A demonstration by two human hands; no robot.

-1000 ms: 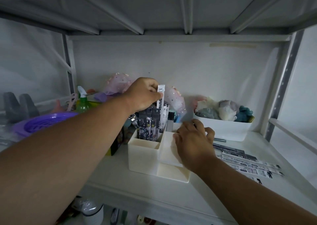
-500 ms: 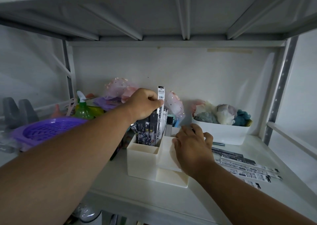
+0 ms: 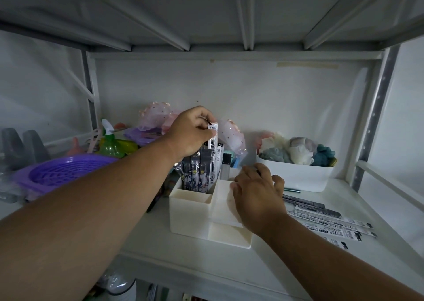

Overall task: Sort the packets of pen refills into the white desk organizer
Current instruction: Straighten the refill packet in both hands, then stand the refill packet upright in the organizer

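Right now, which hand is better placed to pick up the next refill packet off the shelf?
The right hand. It rests on the white desk organizer, right beside the loose packets lying on the shelf. The left hand is busy: its fingers pinch a white packet standing in the organizer's back compartment.

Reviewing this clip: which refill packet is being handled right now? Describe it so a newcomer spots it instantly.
Start at the white desk organizer mid-shelf; dark refill packets stand upright in its rear left compartment. The handled packet is the white one with black print that the left hand pinches at its top, rising above its dark neighbours.
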